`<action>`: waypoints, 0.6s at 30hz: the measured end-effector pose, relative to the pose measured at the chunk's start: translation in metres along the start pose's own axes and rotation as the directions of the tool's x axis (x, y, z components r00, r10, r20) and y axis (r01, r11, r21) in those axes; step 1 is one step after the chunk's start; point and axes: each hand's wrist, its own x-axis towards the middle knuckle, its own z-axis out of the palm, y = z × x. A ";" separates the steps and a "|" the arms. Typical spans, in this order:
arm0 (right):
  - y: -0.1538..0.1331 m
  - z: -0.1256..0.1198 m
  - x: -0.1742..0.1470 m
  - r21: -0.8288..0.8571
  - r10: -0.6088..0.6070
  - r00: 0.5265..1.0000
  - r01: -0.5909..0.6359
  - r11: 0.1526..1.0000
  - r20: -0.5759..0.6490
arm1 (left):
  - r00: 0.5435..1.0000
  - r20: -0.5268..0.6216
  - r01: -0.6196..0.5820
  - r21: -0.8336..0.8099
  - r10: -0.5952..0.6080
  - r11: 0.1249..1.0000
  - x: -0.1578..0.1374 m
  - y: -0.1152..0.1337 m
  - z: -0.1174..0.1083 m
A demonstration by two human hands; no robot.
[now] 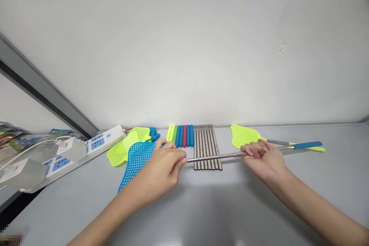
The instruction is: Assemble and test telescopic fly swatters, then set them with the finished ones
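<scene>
A fly swatter with a blue perforated head (137,157), a thin metal rod and a blue grip stretches across between my hands. My left hand (167,161) is closed round it close to the head. Further along the rod, my right hand (263,157) is wrapped palm up, with the blue grip sticking out to the right. Behind my right hand lies a yellow-green fly swatter (245,136) on the table. Under the held rod, several loose metal rods (205,146) lie side by side, next to a row of coloured grips (181,135) in yellow, green, blue and red.
More yellow-green swatter heads (118,153) and some blue ones (155,134) are piled at the left. A white power strip (77,157) with plugged-in chargers runs along the table's left side. The wall (201,65) rises behind the grey table (201,207).
</scene>
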 end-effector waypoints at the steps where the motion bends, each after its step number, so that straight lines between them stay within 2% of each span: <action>1: 0.001 0.000 -0.001 -0.002 -0.003 1.000 0.003 1.000 -0.003 | 1.000 0.005 0.000 -0.006 0.000 1.000 0.000 0.000 -0.001; 7: 0.006 -0.002 -0.005 -0.014 -0.005 1.000 0.005 1.000 -0.006 | 0.998 0.054 0.046 -0.065 -0.043 0.997 0.000 -0.003 -0.004; 13: 0.002 0.003 -0.013 -0.021 -0.048 0.997 0.049 0.999 0.052 | 0.973 0.195 0.159 -0.202 -0.120 0.966 0.001 -0.003 0.001; 18: -0.002 0.006 -0.020 -0.017 -0.084 0.991 0.086 0.996 0.109 | 0.960 0.254 0.194 -0.293 -0.120 0.936 0.001 -0.005 0.005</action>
